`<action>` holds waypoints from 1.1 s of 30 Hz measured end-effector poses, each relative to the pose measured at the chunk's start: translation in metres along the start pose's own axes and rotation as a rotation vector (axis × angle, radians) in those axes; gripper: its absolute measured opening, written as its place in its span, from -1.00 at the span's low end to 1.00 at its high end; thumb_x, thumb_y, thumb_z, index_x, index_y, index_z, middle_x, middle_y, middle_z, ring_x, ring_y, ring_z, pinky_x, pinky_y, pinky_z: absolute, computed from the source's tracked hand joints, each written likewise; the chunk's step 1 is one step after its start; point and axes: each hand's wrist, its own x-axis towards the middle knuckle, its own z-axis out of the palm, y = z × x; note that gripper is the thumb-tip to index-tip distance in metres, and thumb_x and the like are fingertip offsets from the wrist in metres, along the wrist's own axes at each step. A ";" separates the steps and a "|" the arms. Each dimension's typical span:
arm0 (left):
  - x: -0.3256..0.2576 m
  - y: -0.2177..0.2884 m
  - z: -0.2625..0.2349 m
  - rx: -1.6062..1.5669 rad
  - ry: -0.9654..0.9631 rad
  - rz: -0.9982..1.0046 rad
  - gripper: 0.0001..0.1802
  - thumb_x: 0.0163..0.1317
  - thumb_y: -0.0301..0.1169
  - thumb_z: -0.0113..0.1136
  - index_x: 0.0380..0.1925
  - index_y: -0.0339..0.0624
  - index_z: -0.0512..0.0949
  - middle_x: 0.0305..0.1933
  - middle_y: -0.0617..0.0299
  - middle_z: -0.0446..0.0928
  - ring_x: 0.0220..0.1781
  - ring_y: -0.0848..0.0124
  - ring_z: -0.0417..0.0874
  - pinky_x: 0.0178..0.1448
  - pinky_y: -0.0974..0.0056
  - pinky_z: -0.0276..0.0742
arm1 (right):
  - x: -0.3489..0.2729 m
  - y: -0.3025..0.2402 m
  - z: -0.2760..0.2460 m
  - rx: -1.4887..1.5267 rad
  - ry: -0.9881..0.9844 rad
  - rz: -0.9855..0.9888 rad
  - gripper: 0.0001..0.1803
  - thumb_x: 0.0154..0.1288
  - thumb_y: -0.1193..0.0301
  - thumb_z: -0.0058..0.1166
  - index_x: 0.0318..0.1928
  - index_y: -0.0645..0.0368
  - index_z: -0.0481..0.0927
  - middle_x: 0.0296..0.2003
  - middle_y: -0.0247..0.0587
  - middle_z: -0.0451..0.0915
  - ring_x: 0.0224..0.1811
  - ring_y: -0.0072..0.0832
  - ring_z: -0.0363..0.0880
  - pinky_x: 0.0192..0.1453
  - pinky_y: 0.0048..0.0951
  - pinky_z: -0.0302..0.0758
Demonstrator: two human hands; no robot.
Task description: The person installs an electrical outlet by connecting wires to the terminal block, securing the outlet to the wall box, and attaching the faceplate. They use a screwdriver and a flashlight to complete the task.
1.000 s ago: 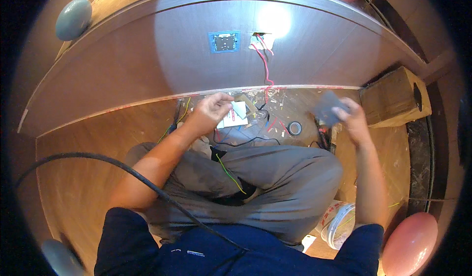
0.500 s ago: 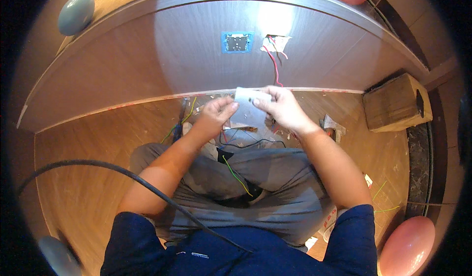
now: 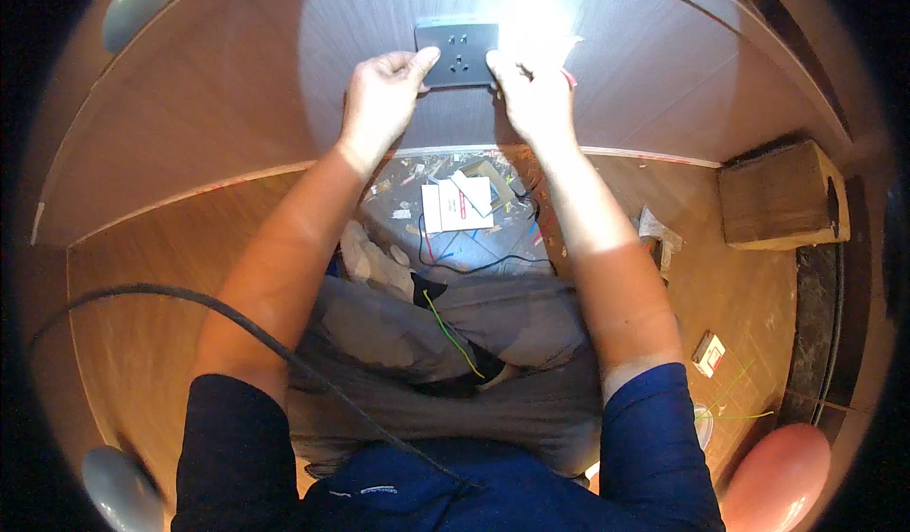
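A dark grey socket faceplate [image 3: 459, 55] with pin holes lies against the grey wood-grain panel [image 3: 379, 20], in the bright patch of light. My left hand [image 3: 377, 101] pinches its left edge between thumb and fingers. At the right edge, my right hand [image 3: 537, 101] grips the plate in the same way, its thumb up. Behind the plate, the socket's mounting is hidden. Red wire [image 3: 569, 78] peeks out beside my right hand; glare and the hand cover most of the wall opening there.
Between my legs and the panel, a white box [image 3: 444, 207], scraps and a black cable [image 3: 483, 270] litter the floor. A wooden box [image 3: 782, 196] stands at right. Balloons [image 3: 777, 480] lie around the edges. A thick black cable [image 3: 237, 322] crosses my left arm.
Both hands have moved forward and up from above the floor litter to the panel. The faceplate now covers the blue-framed socket mounting. The pale flat piece held earlier no longer shows in my hands.
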 end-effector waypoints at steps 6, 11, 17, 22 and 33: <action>0.004 -0.001 -0.003 0.151 0.101 0.088 -0.40 0.23 0.15 0.28 -0.45 -0.27 0.69 -0.58 0.16 0.60 -0.54 0.42 0.54 -0.35 0.19 0.47 | 0.011 0.006 -0.001 -0.202 -0.051 -0.297 -0.71 0.38 0.20 0.18 -0.24 0.19 0.73 -0.50 -0.36 0.66 -0.44 -0.63 0.60 -0.32 -0.51 0.54; 0.002 0.011 -0.012 0.566 0.139 0.269 -0.38 0.26 0.17 0.19 -0.44 -0.28 0.67 -0.50 -0.12 0.61 -0.42 0.00 0.67 -0.26 0.08 0.55 | 0.008 0.011 -0.003 -0.142 -0.051 -0.178 -0.72 0.43 0.20 0.11 -0.20 0.11 0.74 -0.43 -0.34 0.66 -0.40 -0.60 0.61 -0.23 -0.48 0.55; -0.007 0.003 -0.007 0.467 0.142 0.261 -0.49 0.26 0.03 0.28 -0.31 -0.30 0.65 -0.36 -0.03 0.69 -0.32 0.10 0.72 -0.15 0.16 0.60 | 0.002 0.001 -0.002 -0.037 -0.070 -0.074 -0.72 0.40 0.20 0.16 -0.22 0.16 0.72 -0.42 -0.35 0.68 -0.40 -0.65 0.59 -0.26 -0.51 0.54; -0.034 -0.014 -0.027 -0.145 0.016 0.124 -0.75 0.33 -0.36 0.29 -0.07 -0.23 0.56 -0.15 0.13 0.66 -0.23 0.46 0.67 -0.18 0.40 0.58 | -0.033 -0.016 0.005 0.049 -0.264 -0.049 -0.75 0.37 0.24 0.18 -0.25 0.19 0.71 -0.41 -0.29 0.71 -0.40 -0.62 0.62 -0.24 -0.45 0.55; -0.164 -0.201 -0.318 0.112 0.481 -0.586 -0.87 0.43 -0.31 0.19 -0.16 -0.10 0.57 -0.32 0.33 0.58 -0.37 0.52 0.57 -0.31 0.37 0.52 | -0.064 0.014 -0.087 -0.542 -0.958 -0.189 -0.74 0.29 0.33 0.21 -0.09 0.21 0.67 -0.26 0.05 0.67 -0.26 -0.13 0.63 -0.10 -0.23 0.54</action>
